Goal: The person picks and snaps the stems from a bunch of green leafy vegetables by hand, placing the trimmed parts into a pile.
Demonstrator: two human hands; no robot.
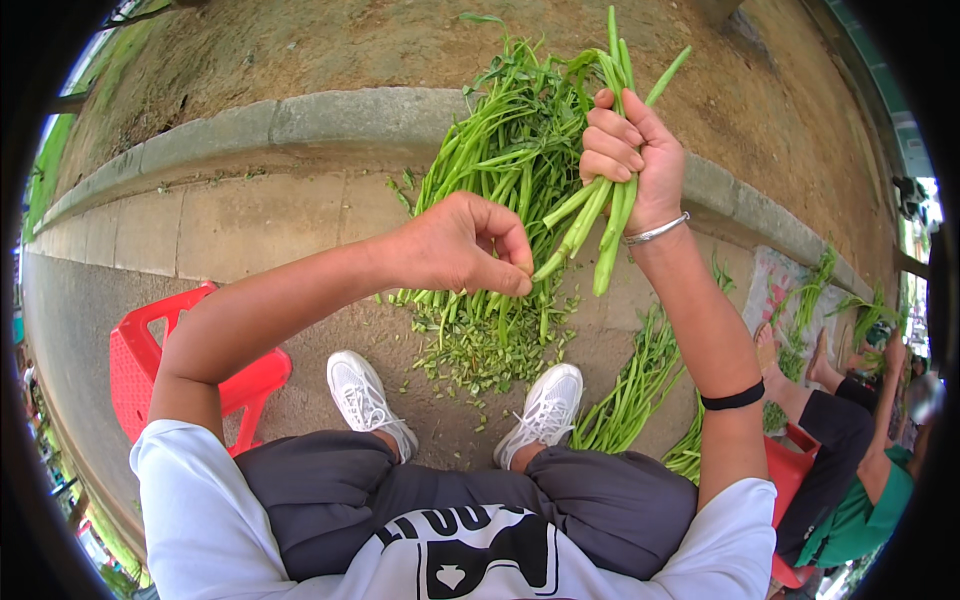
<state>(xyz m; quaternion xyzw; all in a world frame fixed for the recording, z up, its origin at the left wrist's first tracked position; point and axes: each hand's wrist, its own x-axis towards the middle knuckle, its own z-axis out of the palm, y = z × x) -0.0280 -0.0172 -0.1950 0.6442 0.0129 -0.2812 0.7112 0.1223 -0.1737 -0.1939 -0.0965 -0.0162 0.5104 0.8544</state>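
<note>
My right hand [630,157] is closed around a small bunch of green, hollow-looking stems, apparently water spinach [577,217]; their cut ends point down and toward me. My left hand [472,247] pinches the tip of one stem between thumb and forefinger. Behind and below both hands lies a large heap of leafy water spinach [495,165], resting against the stone curb [360,124]. Short chopped stem pieces [480,352] are scattered on the ground at the heap's near end, in front of my white shoes [367,397].
A red plastic stool [139,367] stands to my left. More long greens [630,390] lie by my right knee. Farther right, a person in a green top [862,517] sits near a printed plastic sheet [765,285] with greens on it. Bare soil [360,52] lies beyond the curb.
</note>
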